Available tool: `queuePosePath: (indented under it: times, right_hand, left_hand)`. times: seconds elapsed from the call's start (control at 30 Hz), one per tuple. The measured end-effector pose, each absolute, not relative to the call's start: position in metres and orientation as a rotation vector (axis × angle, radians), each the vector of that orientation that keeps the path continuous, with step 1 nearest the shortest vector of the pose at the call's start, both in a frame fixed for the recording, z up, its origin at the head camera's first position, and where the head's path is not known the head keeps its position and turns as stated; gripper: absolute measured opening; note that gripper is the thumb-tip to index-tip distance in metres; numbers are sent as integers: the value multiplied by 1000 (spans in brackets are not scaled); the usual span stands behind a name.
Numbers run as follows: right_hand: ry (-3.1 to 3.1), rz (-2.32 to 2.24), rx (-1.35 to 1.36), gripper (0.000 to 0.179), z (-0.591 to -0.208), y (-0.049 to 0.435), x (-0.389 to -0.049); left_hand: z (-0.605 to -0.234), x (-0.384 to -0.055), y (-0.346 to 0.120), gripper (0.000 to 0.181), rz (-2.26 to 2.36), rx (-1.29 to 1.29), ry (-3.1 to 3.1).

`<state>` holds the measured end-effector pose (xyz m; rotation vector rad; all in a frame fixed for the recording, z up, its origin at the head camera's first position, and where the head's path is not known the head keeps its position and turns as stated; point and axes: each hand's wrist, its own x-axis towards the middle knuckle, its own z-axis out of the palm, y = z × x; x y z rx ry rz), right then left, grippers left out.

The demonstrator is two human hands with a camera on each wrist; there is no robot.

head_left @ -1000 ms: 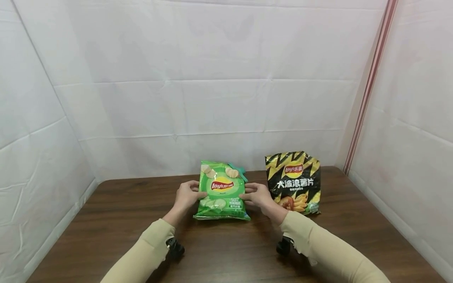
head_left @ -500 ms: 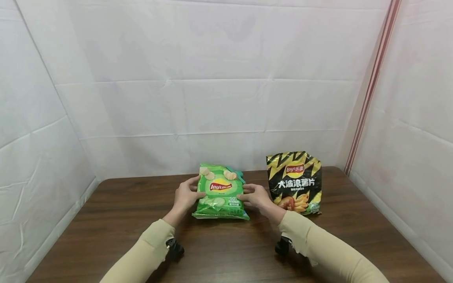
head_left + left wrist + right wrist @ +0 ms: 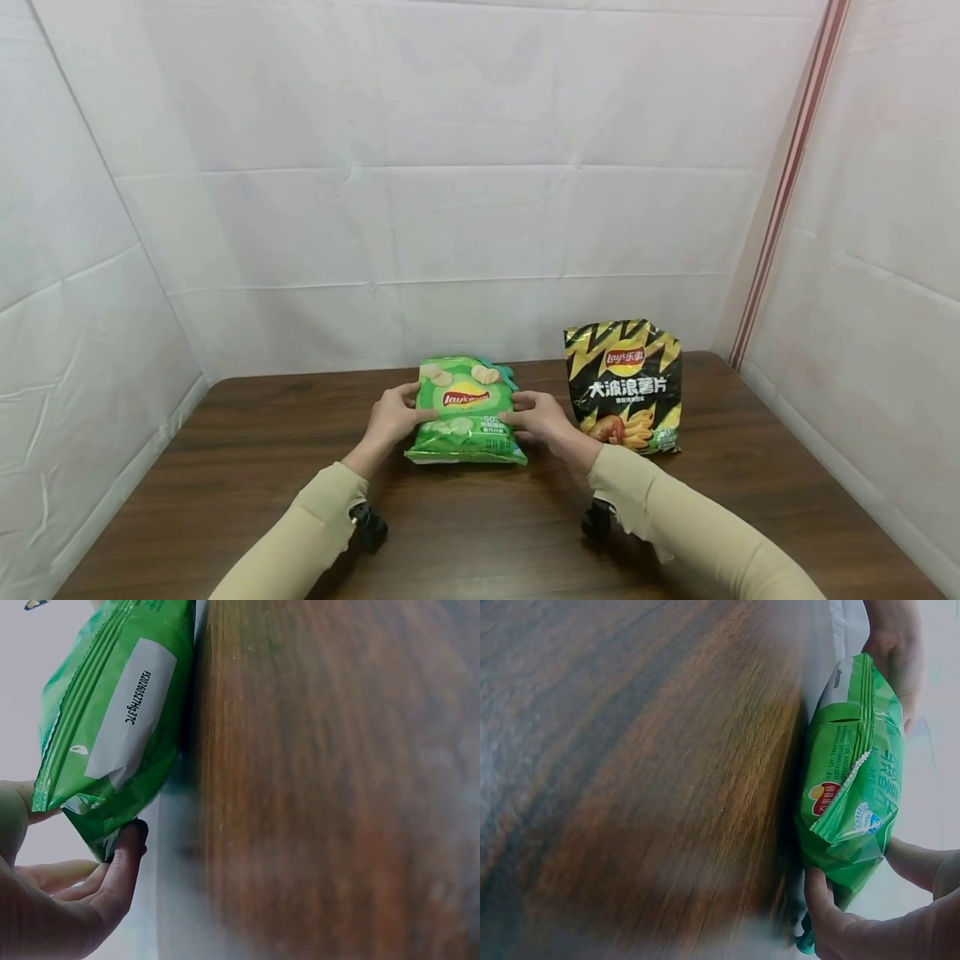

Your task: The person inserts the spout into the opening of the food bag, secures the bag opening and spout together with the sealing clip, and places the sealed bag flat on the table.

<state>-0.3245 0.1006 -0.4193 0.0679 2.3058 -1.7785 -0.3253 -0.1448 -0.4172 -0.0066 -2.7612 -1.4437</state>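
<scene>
1. Left hand [image 3: 392,417] pinches the green chip bag [image 3: 459,427] by one side, right hand [image 3: 546,421] the other; neither is nearer.
2. It lies between them, long axis seemingly pointing away from both.

Right hand [image 3: 892,926]: we see it grip the near end of the green bag [image 3: 847,787].
Left hand [image 3: 897,652]: we find it at the bag's far end.
Teal object [image 3: 805,942]: we note it, partly hidden, beside the fingers.
Tabletop [image 3: 645,765]: we see brown wood grain.
</scene>
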Motion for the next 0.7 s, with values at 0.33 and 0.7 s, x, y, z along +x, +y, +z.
queuePosePath:
  times: [0.33,0.7]
  right_hand:
    - [2309,-1758,59,55,-419,101,-324]
    - [2275,-1796,64,55,-417,103,-323]
  left_hand:
    - [-418,-322,-147,67,-1553,16,-2785]
    - [-417,-321,-150,68,-1599,20,-2738]
